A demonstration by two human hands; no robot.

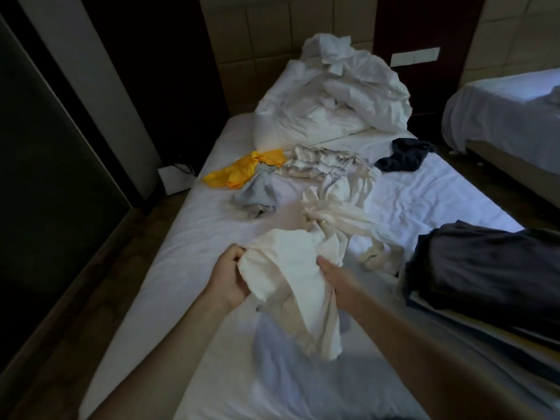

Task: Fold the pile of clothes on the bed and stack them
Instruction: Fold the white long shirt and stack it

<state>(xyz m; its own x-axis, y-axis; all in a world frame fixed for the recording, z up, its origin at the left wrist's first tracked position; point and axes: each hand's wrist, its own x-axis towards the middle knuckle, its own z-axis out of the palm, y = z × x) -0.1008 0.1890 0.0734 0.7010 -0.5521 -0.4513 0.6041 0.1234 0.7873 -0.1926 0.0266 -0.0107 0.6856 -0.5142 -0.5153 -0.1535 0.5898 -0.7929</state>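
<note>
Above the bed (188, 253), the left hand (228, 277) clenched its fingers on the left edge of a cream garment (288, 268), which hung between both hands, the right hand (336, 277) grasping its right side, fingers buried in cloth, a dark folded stack (485, 268) nearby.

One head view only. It looks forward and down from over the near end of the bed (188, 256), along its length toward the headboard (257, 34). The wide-angle view sits close above the left hand (230, 277) and right hand (336, 277).
</note>
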